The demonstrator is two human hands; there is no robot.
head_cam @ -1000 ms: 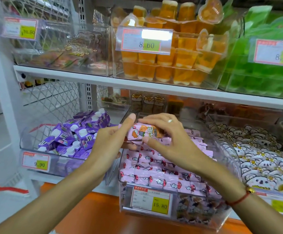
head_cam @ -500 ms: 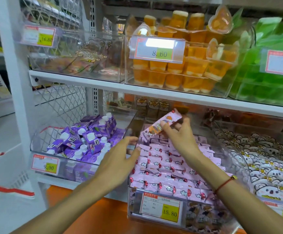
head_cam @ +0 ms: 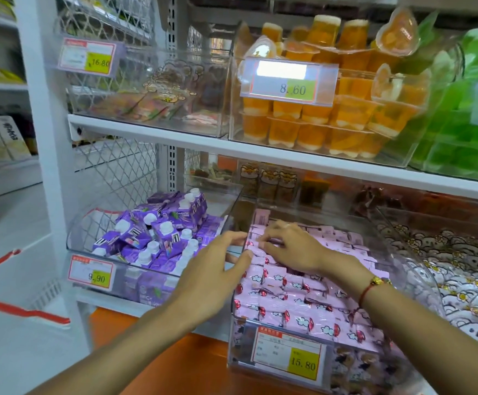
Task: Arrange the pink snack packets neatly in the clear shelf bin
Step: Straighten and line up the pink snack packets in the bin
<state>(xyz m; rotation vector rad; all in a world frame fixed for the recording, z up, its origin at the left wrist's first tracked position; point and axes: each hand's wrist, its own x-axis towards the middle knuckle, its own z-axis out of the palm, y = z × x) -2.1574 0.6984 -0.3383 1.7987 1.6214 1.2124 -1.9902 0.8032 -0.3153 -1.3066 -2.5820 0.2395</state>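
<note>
My right hand (head_cam: 289,246) lies palm-down on the pink packets (head_cam: 297,289) in the clear bin (head_cam: 420,283) on the lower shelf, fingers spread and curled over the back rows near the bin's left wall. Fingertips (head_cam: 262,245) press onto the packet tops; whether that grip pinches a packet or only rests flat on the pile, I can't tell from here. A red cord bracelet (head_cam: 370,289) sits on that wrist.

My left hand (head_cam: 215,269) is at the bin's left wall, open, fingers loosely spread, thumb (head_cam: 242,256) reaching over the edge to touch the packets just below my right hand. It holds nothing.

The packets fill the bin in rough overlapping rows, pink with small cloud and red prints, front rows lying fairly flat, back rows standing more on edge. One packet (head_cam: 261,216) sticks up at the back-left corner. A price tag (head_cam: 290,356) reading 15.80 is clipped on the bin's front.

Left of it, a second bin holds purple cartons with white caps (head_cam: 161,232), jumbled, with a 9.90 tag (head_cam: 91,273). To the right, a bin of white bear-print packets (head_cam: 460,269). On the shelf above stand orange jelly cups (head_cam: 331,115) behind an 8.60 tag (head_cam: 287,81), with green cups (head_cam: 460,132) beside them.
</note>
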